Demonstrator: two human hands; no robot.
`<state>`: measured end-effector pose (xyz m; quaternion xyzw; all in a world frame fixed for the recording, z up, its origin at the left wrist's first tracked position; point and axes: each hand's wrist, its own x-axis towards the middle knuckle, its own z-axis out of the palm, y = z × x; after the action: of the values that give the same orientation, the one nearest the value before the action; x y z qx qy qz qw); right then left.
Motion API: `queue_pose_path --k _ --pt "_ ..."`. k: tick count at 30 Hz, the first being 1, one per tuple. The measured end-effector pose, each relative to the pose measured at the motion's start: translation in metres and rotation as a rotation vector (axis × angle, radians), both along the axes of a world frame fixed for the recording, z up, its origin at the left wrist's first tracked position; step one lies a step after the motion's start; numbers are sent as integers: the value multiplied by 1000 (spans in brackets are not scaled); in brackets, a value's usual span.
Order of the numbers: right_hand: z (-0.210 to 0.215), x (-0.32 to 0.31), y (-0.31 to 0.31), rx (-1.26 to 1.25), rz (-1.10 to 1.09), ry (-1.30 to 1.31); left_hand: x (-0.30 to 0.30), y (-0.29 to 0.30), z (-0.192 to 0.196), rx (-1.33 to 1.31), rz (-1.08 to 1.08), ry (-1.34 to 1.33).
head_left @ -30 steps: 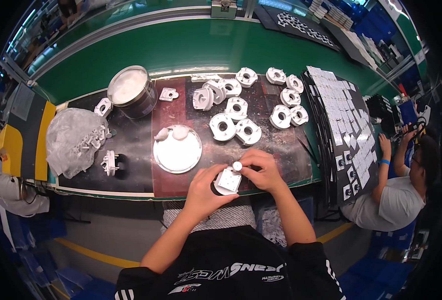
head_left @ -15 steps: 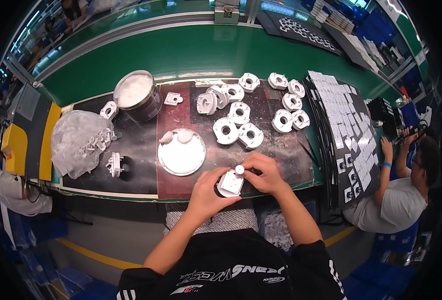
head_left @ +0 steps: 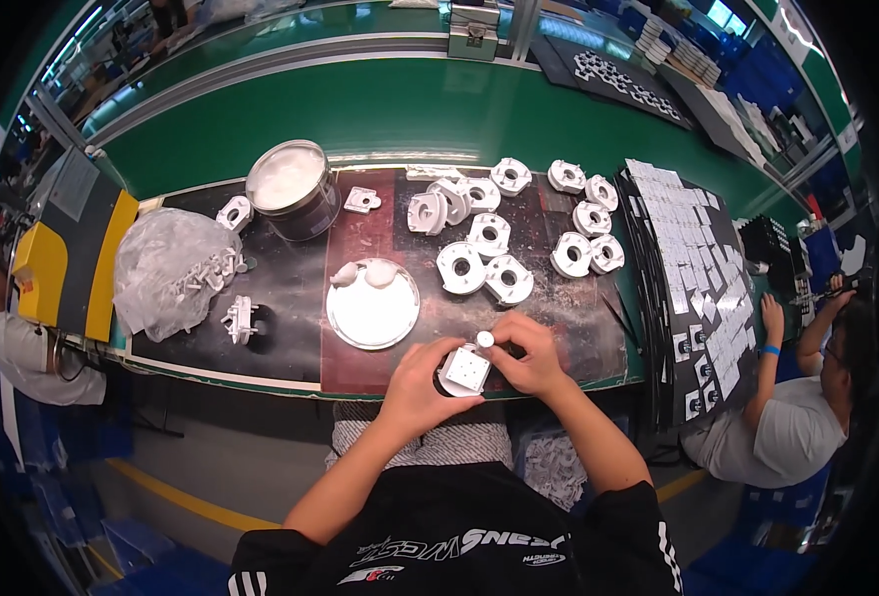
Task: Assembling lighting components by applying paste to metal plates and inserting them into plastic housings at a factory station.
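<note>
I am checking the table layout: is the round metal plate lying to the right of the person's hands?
No, the round metal plate lies left of both hands, beyond the left hand.

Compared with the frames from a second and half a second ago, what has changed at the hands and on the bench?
Very little. Both hands keep hold of the white square part: the left hand grips it from below and the right hand presses a small white round piece at its top edge, as before. The part has barely shifted. The round metal dish, the metal tin and the loose white housings lie as they did.
</note>
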<state>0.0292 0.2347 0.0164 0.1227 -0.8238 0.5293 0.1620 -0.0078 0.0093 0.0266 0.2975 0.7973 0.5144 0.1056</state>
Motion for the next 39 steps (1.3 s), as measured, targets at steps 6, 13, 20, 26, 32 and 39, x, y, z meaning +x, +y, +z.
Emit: queue_pose_path --k 6,13,20,26,32,39 --pt "6 -10 9 98 84 123 -2 0 3 15 2 42" --pt "7 -13 12 93 160 123 2 0 7 18 1 -22" --pt "22 -13 15 97 175 -87 -1 1 -1 23 -28 115" --pt "23 -18 14 48 219 -124 -1 2 3 31 6 88" --pt "21 -17 13 43 211 -79 -1 -1 -2 42 -7 117" --pt "25 -15 20 6 301 -96 -6 -10 8 50 -122 -77"
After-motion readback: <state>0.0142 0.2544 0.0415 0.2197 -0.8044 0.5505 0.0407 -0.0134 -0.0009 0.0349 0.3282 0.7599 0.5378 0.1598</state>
